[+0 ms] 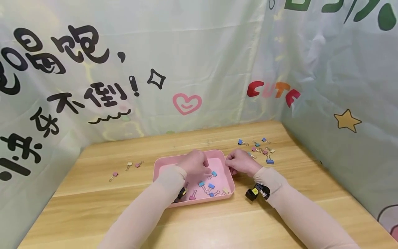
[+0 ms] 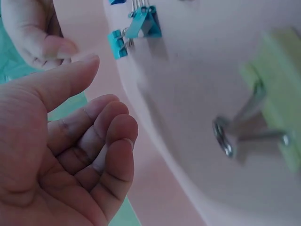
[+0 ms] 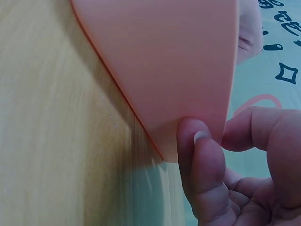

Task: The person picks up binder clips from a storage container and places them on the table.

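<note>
A pink tray (image 1: 195, 204) lies on the wooden table with several small binder clips in it, among them a blue clip (image 1: 211, 186), a pink clip (image 1: 192, 195) and a pale yellow clip (image 2: 280, 89). Over the tray's far part is my left hand (image 1: 195, 162). In the left wrist view its fingers are loosely bent, with a gap to the thumb and nothing held. My right hand (image 1: 243, 162) pinches the tray's right rim between thumb and finger; the right wrist view shows this grip on the pink wall (image 3: 164, 61).
Several binder clips, such as a blue one (image 1: 269, 161), lie on the table (image 1: 199, 228) beyond the right hand. Left of the tray are two pink clips (image 1: 115, 174) and a pale one (image 1: 129, 164). A printed cloth (image 1: 211, 69) stands behind and along the sides.
</note>
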Tool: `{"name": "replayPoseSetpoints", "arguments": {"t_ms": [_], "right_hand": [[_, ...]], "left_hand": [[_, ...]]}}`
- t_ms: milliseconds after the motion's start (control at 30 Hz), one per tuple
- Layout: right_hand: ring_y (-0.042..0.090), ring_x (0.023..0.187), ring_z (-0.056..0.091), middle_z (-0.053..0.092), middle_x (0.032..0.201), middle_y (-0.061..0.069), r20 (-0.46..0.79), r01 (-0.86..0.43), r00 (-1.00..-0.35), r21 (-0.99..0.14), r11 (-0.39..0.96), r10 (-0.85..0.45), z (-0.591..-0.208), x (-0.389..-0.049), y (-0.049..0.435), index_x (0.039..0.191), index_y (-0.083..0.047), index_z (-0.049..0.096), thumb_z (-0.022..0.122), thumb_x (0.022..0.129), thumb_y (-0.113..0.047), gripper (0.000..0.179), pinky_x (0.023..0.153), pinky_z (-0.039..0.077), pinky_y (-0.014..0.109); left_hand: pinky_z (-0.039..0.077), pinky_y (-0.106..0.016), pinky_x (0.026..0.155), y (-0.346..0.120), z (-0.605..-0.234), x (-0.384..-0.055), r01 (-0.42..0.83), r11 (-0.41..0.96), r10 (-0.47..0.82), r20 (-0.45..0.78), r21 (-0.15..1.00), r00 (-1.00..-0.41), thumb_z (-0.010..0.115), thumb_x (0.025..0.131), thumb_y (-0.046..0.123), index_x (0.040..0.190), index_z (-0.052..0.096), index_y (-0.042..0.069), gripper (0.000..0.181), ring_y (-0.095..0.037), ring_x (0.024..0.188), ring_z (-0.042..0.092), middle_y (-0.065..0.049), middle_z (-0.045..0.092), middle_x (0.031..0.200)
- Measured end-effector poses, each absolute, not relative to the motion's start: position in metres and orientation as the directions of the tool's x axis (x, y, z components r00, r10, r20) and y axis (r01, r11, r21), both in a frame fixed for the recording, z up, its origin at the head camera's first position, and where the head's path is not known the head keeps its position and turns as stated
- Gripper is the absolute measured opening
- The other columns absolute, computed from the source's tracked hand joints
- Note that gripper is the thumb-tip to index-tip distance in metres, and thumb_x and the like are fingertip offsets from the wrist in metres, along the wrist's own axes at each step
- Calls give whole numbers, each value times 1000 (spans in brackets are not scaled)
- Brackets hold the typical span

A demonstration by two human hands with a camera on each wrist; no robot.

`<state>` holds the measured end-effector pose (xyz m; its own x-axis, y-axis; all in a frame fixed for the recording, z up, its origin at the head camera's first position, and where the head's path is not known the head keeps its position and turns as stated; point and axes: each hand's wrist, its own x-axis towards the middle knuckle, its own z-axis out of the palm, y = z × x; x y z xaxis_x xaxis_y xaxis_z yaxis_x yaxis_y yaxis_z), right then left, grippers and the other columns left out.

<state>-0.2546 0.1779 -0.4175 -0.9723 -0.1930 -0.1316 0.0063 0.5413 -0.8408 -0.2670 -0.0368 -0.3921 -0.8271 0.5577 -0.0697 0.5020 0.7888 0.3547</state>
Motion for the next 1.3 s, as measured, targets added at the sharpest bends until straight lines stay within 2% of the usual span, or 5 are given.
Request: {"name": "replayPoseSetpoints", "arguments": {"t_ms": [167, 333, 800, 1033, 1300], "right_hand": [[16, 52, 57, 61, 64, 7, -131, 9, -972, -851, 525, -196, -420, -255, 180, 78, 0, 65, 58, 85, -4, 11, 51, 52, 30], [16, 51, 56, 60, 62, 7, -114, -3, -975, -851, 525, -190, -421, -254, 182, 77, 0, 64, 58, 85, -4, 11, 49, 50, 30], [15, 51, 57, 61, 63, 6, -95, -24, -973, -865, 501, -209, -421, -252, 183, 78, 1, 66, 57, 81, -2, 10, 49, 50, 28], [15, 52, 57, 60, 62, 6, -107, -14, -973, -858, 513, -206, -420, -252, 181, 77, 1, 64, 57, 82, -3, 10, 48, 50, 28], [15, 52, 57, 60, 63, 7, -123, 1, -972, -857, 515, -202, -418, -254, 179, 78, 1, 65, 57, 83, -3, 10, 48, 49, 26]], "left_hand": [[47, -21, 58, -26, -396, -267, 511, 797, 566, -105, 322, -817, 80, 78, 33, 70, 68, 17, 21, -9, 63, 55, 8, 62, 67], [43, -20, 53, -15, -400, -268, 522, 804, 574, -139, 285, -807, 80, 78, 37, 65, 64, 18, 28, -9, 55, 52, 8, 59, 59], [46, -19, 52, -2, -400, -259, 556, 797, 593, -132, 234, -794, 79, 80, 34, 70, 65, 17, 25, -7, 54, 55, 8, 59, 61], [47, -20, 55, -8, -401, -263, 536, 790, 590, -128, 298, -797, 77, 81, 33, 71, 65, 18, 22, -8, 58, 56, 8, 61, 66], [45, -23, 57, -28, -382, -273, 554, 749, 595, -1, 364, -804, 74, 84, 28, 68, 69, 17, 20, -10, 58, 53, 9, 60, 61]]}}
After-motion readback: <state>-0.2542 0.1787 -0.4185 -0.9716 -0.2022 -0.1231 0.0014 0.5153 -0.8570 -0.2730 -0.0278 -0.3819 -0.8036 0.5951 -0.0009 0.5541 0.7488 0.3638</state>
